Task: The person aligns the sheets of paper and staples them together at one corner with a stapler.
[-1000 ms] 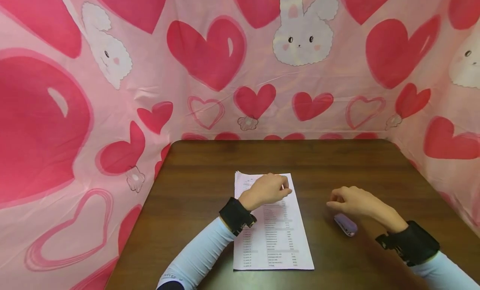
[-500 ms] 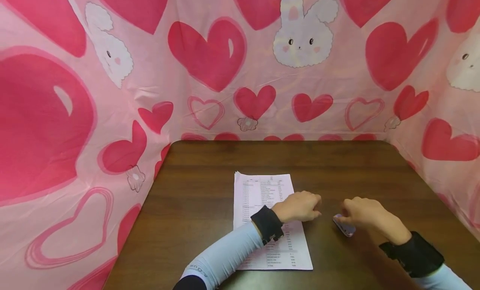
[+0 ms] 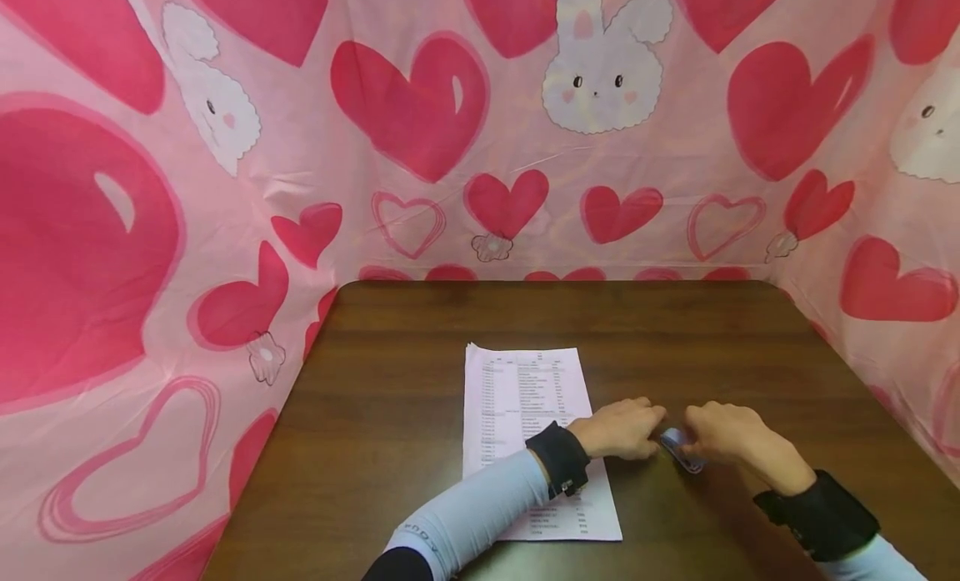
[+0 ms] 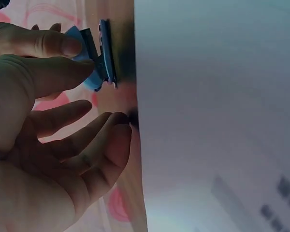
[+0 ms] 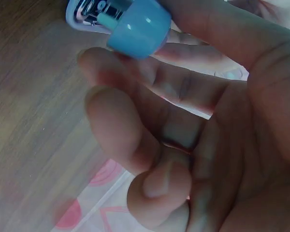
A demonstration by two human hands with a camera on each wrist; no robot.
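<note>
The small blue stapler [image 3: 681,449] lies on the brown bench [image 3: 405,381], just right of the printed sheets [image 3: 517,398], with both hands closed on it. The right hand [image 3: 723,435] pinches its rear end between thumb and fingers; the right wrist view shows the rounded blue end [image 5: 135,26] at the fingertips, the other fingers curled below. The left hand [image 3: 622,429] holds the front end, thumb and forefinger tight on the blue body [image 4: 94,53], its remaining fingers loosely bent with their tips at the edge of the paper. Both forearms come in low from the near edge, the left one crossing the lower half of the sheets.

A second ago the left hand rested on the upper part of the sheets and the right hovered over the stapler; half a second ago the left was short of it. Now both grip it.

The sheets lie mid-bench, square to its edges. Bare wood runs on all sides, widest at the far end, where the heart-and-rabbit cloth [image 3: 420,106] walls it in.
</note>
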